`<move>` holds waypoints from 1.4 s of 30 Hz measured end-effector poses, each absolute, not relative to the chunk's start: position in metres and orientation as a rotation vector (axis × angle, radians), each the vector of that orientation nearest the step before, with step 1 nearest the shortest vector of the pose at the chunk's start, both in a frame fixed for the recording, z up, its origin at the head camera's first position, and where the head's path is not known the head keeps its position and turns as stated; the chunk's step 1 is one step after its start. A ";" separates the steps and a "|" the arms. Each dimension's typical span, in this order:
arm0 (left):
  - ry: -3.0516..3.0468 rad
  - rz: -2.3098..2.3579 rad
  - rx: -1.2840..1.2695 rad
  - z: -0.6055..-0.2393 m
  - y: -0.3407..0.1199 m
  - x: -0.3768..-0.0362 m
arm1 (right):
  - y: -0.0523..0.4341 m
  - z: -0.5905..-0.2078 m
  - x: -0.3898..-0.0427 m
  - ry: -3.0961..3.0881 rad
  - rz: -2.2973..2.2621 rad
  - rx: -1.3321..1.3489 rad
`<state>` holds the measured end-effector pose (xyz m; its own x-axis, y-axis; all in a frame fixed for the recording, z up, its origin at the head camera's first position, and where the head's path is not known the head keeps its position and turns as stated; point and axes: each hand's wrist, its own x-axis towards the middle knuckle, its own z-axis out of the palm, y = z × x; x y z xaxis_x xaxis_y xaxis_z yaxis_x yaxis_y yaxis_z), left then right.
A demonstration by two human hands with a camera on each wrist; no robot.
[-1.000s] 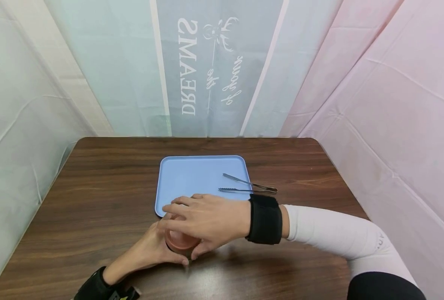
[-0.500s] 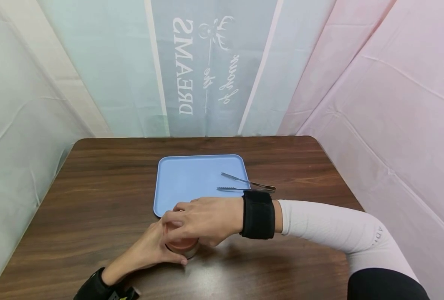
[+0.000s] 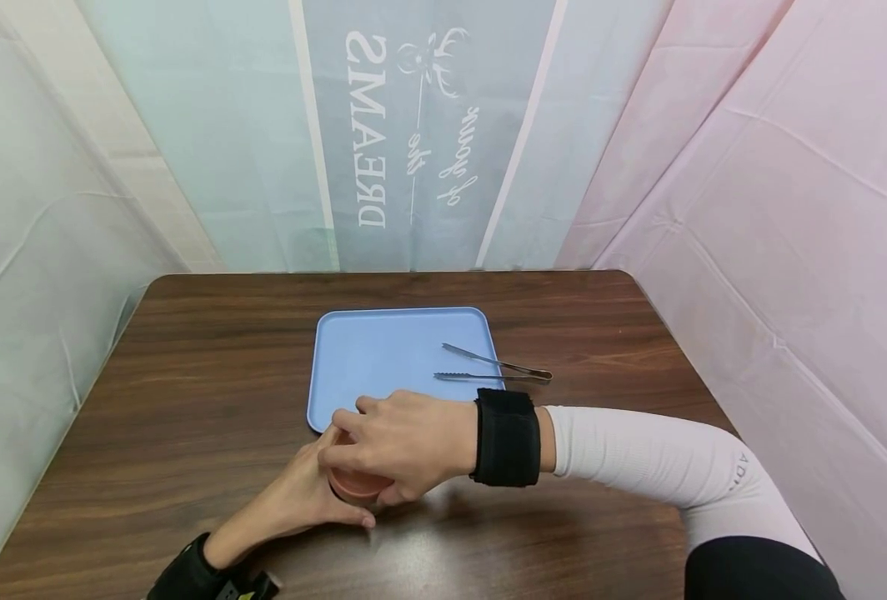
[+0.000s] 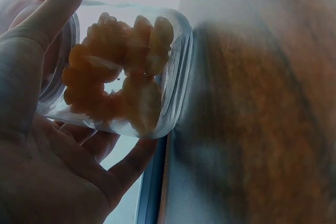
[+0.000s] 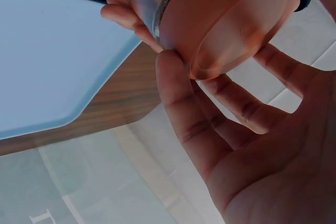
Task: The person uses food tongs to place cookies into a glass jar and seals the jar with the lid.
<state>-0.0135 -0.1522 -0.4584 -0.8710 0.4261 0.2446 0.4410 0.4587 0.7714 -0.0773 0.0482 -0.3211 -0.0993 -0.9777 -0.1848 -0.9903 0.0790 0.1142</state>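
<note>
A clear jar (image 4: 181,93) stands at the near edge of a blue tray, with several scalloped orange-brown pieces (image 4: 86,85) inside. Its reddish-brown lid (image 5: 210,14) is on top. My left hand (image 3: 301,493) holds the jar's body, the thumb on the near side and the fingers round the far side. From above, my right hand (image 3: 417,442) grips the lid's rim with thumb and fingertips spread about it. In the head view both hands hide most of the jar; the left wrist view shows its see-through wall and base.
Beyond the hands lies the blue tray (image 3: 368,350) on a dark wood table (image 3: 211,375). Metal tongs (image 3: 543,375) rest across the tray's right edge, their arms apart and the bend over the table. Cloth curtains (image 3: 774,208) hang round the table's back and sides.
My right hand's fingers have shifted round the lid: the thumb tucked under, then came back to the near rim. The hand sits slightly further left. My left hand has kept its hold on the jar.
</note>
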 end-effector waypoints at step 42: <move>-2.721 -1.194 -0.669 -0.442 -0.185 -0.005 | 0.082 -0.337 -0.072 2.520 0.156 -1.894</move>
<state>-0.0047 -0.1852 -0.4423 -0.8993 0.3539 0.2571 0.4288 0.5974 0.6777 -0.0724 0.0822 -0.3373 -0.2799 -0.9588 -0.0478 -0.9574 0.2751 0.0872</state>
